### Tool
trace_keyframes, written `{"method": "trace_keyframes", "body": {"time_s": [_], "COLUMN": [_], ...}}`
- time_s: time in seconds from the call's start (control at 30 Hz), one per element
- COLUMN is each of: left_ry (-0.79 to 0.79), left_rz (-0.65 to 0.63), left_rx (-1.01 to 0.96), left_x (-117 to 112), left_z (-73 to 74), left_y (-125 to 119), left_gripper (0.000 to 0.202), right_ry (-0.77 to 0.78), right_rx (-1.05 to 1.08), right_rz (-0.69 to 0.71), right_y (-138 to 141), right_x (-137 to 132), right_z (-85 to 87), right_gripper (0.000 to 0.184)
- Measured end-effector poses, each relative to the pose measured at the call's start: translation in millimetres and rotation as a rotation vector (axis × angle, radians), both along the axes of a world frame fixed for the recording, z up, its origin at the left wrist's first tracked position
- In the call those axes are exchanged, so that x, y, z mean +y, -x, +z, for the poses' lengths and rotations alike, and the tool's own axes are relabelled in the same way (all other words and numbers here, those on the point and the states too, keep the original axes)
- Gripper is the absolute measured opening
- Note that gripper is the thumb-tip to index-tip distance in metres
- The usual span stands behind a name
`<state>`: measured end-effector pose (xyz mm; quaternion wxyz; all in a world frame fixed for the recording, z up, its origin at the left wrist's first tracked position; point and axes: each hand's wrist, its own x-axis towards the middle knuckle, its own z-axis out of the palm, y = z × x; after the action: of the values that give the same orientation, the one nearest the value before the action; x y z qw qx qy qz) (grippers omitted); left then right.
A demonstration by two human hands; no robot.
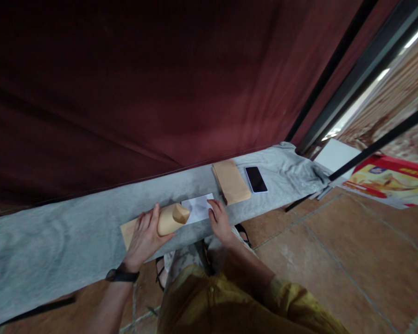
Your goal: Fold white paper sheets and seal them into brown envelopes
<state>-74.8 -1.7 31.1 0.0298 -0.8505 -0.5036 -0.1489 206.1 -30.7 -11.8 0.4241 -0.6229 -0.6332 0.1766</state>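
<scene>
My left hand (143, 237) is closed around a brown paper envelope (167, 219) lying on the grey cloth, thumb on the near side and fingers across the top. The envelope bulges, and its mouth gapes toward the right. My right hand (220, 221) pinches the right end of a folded white paper (197, 207). The paper's left end lies at the envelope's mouth; I cannot tell whether any of it is inside. Just beyond my right hand rests a stack of brown envelopes (231, 182).
A long narrow bench (73, 222) draped in grey cloth runs across the view. A phone (256, 179) lies right of the stack. Behind hangs a dark red curtain (181, 93). Black metal poles (329, 69) and a red and yellow box (389, 181) stand at the right.
</scene>
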Motion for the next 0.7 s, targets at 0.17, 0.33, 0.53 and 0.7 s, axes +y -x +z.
{"method": "trace_keyframes", "body": {"time_s": [0.17,0.33,0.53,0.7], "left_ry": [-0.038,-0.069,-0.105,-0.089], "left_rz": [-0.062,-0.195,-0.256,-0.290], "left_rx": [0.021,0.066,0.032,0.016], "left_x": [-3.2,-10.2,-15.0,-16.1], "left_z": [-6.9,-9.8,-11.1,-13.6], "left_y": [-3.1,-8.4,-17.6,-25.3], "left_gripper": [0.111,0.102,0.092,0.092], "right_ry": [0.045,0.134,0.218,0.269], "right_rx": [0.148,0.088,-0.061,-0.128], "right_rz": [0.369,0.598,0.784,0.795], "right_y": [13.7,16.4,10.0,14.1], "right_x": [0.4,6.3,15.7,17.7], "right_z": [25.9,41.5,49.8,39.7], "right_gripper": [0.035,0.031,0.017,0.017]}}
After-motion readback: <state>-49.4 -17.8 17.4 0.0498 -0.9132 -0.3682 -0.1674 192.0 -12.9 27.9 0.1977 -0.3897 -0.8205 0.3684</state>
